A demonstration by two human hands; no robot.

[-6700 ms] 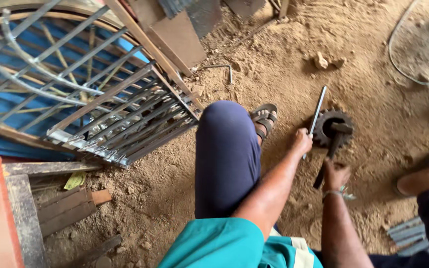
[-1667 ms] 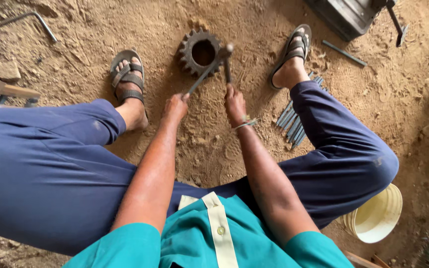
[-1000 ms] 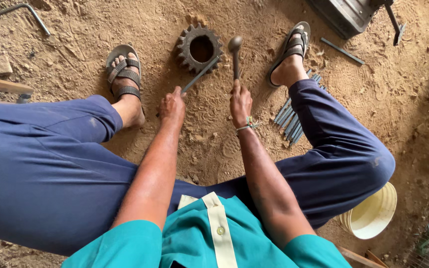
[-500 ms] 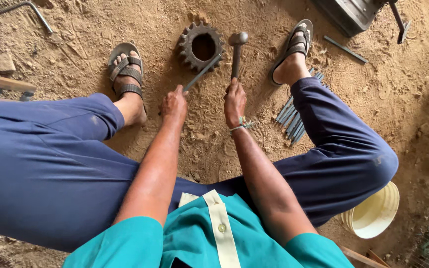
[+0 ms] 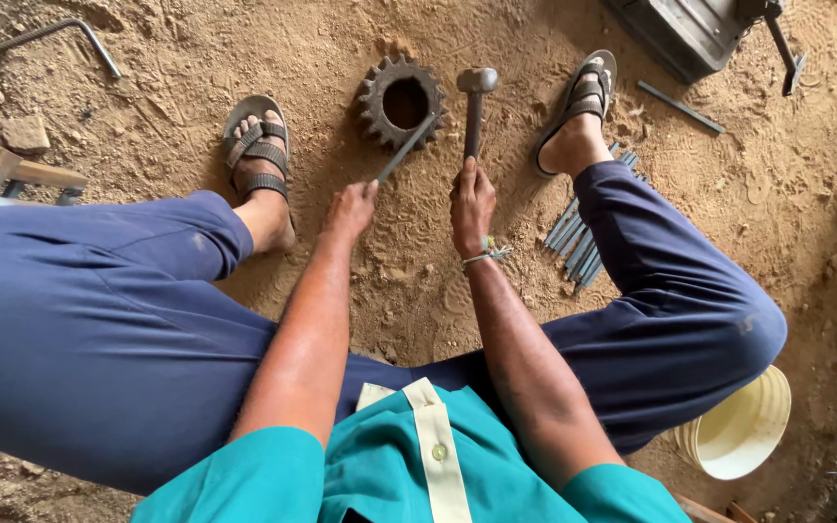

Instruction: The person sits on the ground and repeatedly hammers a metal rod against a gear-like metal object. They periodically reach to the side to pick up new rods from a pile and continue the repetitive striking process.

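Gear (image 5: pixel 400 102) of rusty metal, toothed around a round centre hole, lies flat on the sandy ground (image 5: pixel 196 58) just beyond both hands, between the two sandalled feet. A thin metal rod (image 5: pixel 405 148) slants from the left hand (image 5: pixel 351 208) up to the gear's near rim, its far tip touching the teeth; the fingers of that hand are curled tight around the rod's lower end. Just to the right of it, the right hand (image 5: pixel 473 205) is clenched around the handle of a hammer (image 5: pixel 475 102), whose head stands just beside the gear's right edge, apart from the rod. A braided band sits on that wrist. Farther right of the hammer grip, past the right foot, a bundle of grey metal bars (image 5: pixel 573 242) lies in the sand. Well behind the hands, by the right knee, a pale yellow bucket (image 5: pixel 740 426) shows.
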